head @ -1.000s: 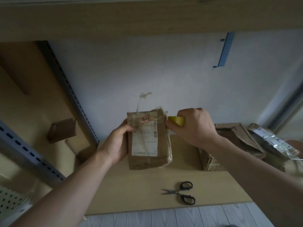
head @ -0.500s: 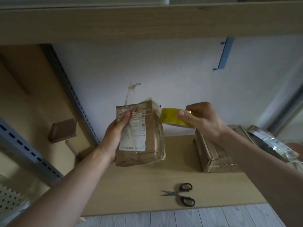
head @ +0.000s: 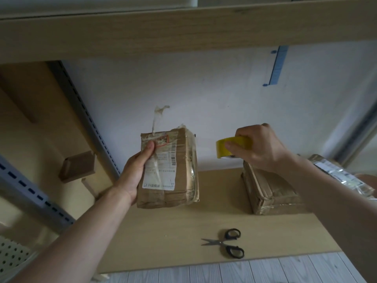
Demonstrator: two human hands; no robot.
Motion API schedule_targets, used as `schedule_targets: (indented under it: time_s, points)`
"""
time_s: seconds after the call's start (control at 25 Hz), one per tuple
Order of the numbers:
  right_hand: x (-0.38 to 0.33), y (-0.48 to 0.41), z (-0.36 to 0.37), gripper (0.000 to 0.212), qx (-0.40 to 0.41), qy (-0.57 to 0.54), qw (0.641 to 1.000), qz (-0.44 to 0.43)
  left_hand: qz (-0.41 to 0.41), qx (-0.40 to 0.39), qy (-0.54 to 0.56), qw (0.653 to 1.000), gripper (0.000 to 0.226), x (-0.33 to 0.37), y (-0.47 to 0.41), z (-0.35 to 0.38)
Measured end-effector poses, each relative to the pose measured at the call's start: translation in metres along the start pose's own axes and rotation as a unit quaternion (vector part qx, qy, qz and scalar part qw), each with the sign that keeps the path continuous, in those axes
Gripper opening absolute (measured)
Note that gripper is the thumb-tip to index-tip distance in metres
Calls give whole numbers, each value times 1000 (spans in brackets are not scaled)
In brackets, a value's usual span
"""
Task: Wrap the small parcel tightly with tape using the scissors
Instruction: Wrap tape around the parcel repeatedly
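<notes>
A small brown parcel (head: 175, 172) with a white shipping label stands upright above the wooden shelf (head: 163, 237). My left hand (head: 136, 170) grips its left side, thumb pressed on the label's top. A loose strip of clear tape (head: 158, 117) sticks up from the parcel's top edge. My right hand (head: 259, 148) holds a yellow tape roll (head: 226, 149) to the right of the parcel, apart from it. Black-handled scissors (head: 226, 243) lie open on the shelf near its front edge, untouched.
A second taped brown parcel (head: 271, 193) lies on the shelf under my right forearm. A silvery bag (head: 342, 176) sits at the far right. A small cardboard box (head: 78, 169) rests on the left shelving behind a metal upright (head: 89, 119). An upper shelf board (head: 183, 31) hangs overhead.
My right hand has pulled the tape roll away from the parcel's top right corner, moving right. My left hand has lifted the parcel slightly and shifted its thumb onto the label.
</notes>
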State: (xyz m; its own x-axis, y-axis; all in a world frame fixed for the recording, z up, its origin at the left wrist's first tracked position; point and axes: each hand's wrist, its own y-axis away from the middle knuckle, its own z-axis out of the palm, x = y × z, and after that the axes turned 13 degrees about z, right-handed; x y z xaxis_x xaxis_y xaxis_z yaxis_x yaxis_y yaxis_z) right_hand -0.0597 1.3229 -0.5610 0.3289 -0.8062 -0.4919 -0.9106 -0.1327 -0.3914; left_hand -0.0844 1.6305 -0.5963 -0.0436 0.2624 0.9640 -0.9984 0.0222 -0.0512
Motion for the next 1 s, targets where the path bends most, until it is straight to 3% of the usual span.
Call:
schedule_targets:
  time_s: [0.2, 0.32, 0.72, 0.84, 0.92, 1.0]
  points:
    - [0, -2, 5, 56, 28, 57, 996, 62, 10, -13, 55, 998, 48, 4, 2, 2]
    - [-11, 3, 18, 51, 0, 34, 998, 52, -8, -39, 125, 991, 52, 4, 3, 3]
    - [-32, 2, 29, 50, -8, -36, 997, 65, -24, -49, 194, 979, 58, 1, 4, 8]
    - [-35, 2, 31, 53, -15, -47, 997, 53, -28, -107, 235, 966, 64, -6, 1, 4]
    - [-39, 4, 37, 54, -36, -78, 996, 32, -30, -119, 235, 964, 65, -11, 3, 5]
    - [-43, 5, 35, 52, -48, -131, 990, 32, -42, -124, 169, 977, 66, -12, 7, 13]
